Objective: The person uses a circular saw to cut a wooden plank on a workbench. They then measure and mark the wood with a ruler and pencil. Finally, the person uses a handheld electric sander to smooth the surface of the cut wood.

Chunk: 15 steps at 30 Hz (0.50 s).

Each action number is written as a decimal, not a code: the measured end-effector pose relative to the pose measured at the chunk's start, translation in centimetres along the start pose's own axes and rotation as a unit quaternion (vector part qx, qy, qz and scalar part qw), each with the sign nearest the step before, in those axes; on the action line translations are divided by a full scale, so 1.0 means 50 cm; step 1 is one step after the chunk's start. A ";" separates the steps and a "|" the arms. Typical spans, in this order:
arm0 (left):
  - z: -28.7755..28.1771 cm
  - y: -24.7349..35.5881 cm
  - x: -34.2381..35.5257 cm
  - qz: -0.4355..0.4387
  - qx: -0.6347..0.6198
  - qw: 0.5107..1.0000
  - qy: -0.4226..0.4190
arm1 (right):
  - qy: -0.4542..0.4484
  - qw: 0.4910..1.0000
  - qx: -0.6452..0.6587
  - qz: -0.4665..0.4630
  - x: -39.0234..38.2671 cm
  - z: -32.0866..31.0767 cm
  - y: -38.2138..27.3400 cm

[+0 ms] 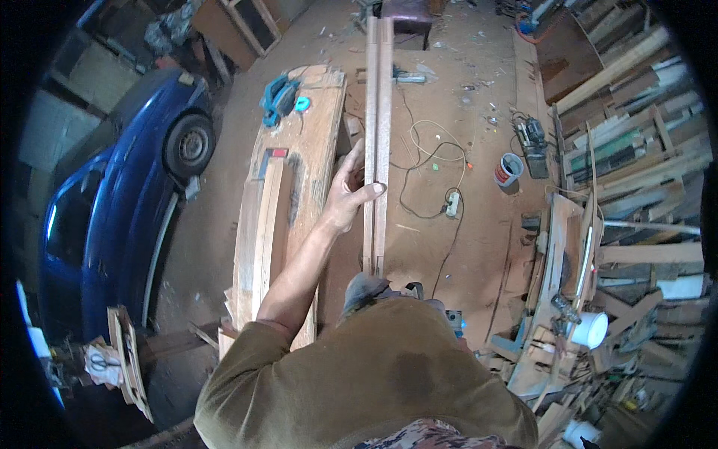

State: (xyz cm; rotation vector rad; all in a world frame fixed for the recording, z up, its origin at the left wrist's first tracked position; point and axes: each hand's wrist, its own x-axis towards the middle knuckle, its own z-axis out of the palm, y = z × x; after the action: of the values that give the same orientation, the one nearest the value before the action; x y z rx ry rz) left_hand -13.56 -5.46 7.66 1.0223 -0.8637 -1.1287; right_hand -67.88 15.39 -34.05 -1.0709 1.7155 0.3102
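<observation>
My left hand (352, 196) is closed round a long, narrow wooden piece (380, 112) with a dark lengthwise line, which may be a groove or a gap between two strips. The thumb lies across its face and the fingers go behind its left edge. The piece points away from my body, its lower end close to my waist. My right hand and forearm do not show; my shirt covers that side. Left of my arm is a wooden bench (318, 127), bearing squared wooden lengths (271, 206), a blue electric planer (280, 99) and a small turquoise object (302, 104).
A blue car (123, 187) stands at the left. Cords and a white power strip (452, 203) lie on the dirty floor ahead, near a white bucket (508, 170) and a dark power tool (531, 138). Stacked lumber (636, 161) and a cluttered bench (550, 299) line the right.
</observation>
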 end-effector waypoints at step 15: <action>-0.338 -0.085 -0.063 -0.123 0.181 0.962 0.160 | 0.044 0.998 0.039 0.024 -0.062 0.015 -0.212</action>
State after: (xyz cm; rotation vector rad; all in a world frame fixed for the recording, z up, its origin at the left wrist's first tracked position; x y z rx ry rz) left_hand 0.18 0.53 -1.74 1.6043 -0.7049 -0.9885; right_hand -58.99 11.43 -28.73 -1.0006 1.8180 0.2274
